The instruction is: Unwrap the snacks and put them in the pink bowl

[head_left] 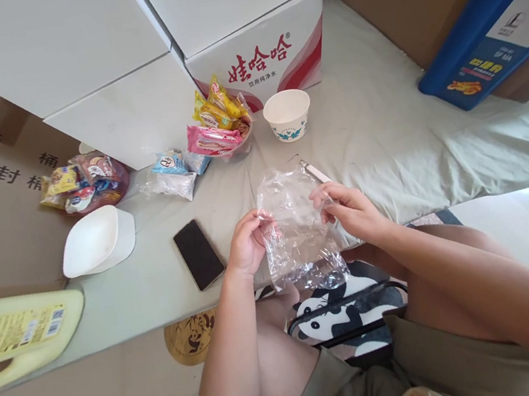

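A crinkled clear plastic bag hangs between my two hands at the front edge of the cloth-covered surface. My left hand pinches its left side. On its right side, my right hand grips the plastic with bent fingers. Just beyond my right hand lies a white pen-like tool with a metal tip, its near end hidden by the hand and plastic. A black phone rests flat to the left of my left hand. Behind the bag stands a white paper bowl with a blue-green pattern.
Wrapped snacks fill a clear bowl beside the paper bowl. Farther left are small packets, a second bowl of snacks and a white square bowl. A yellow jug, a blue jug and a printed carton border the surface.
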The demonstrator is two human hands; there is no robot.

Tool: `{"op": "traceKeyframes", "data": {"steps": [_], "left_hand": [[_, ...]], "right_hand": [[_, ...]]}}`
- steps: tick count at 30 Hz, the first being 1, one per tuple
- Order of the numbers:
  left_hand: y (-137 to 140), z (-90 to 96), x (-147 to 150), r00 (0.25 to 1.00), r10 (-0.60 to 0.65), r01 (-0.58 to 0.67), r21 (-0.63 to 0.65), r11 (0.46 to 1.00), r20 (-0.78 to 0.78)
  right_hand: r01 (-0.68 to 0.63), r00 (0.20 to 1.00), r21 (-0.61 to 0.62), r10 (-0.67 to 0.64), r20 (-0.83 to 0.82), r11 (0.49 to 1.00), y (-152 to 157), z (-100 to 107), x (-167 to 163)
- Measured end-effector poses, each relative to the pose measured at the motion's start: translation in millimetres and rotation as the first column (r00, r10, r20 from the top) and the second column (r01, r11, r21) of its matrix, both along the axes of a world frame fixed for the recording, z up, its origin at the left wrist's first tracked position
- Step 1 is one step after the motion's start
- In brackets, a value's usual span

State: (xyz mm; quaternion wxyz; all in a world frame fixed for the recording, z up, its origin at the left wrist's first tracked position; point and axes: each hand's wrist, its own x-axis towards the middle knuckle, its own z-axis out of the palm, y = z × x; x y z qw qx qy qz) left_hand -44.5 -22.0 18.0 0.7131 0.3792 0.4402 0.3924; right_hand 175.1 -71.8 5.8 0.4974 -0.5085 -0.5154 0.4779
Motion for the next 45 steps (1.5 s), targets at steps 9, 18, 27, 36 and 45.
{"op": "traceKeyframes", "data": {"steps": [9,18,27,36,45], "left_hand": [[2,-12.3,3,0.997,-0.024,0.022,-0.037,0.999,-0.068],[3,-7.3,2,0.997,-0.055,0.054,-0.034,0.998,-0.047],[0,-17.3,5,0.959,-0.082,0.114,0.106,0.988,-0.272],[1,-2.7,5,0.999,0.030,-0.029,-0.023,0.999,0.036],[-1,-7.2,6,0.995,-0.086,0.084,-0.054,0.995,-0.042]], "right_hand": [[-0.106,0.994,-0.028,0.106,0.017,0.994,-5,11,3],[-0.205,0.976,0.144,0.191,0.106,0.968,-4,6,7],[-0.035,0.960,0.053,0.019,0.280,0.998,2,-2,0],[-0.066,0.961,-0.056,0.079,0.266,0.996,-2,-2,-1],[-0.005,0.989,-0.120,-0.013,-0.150,0.993,4,-5,2]]}}
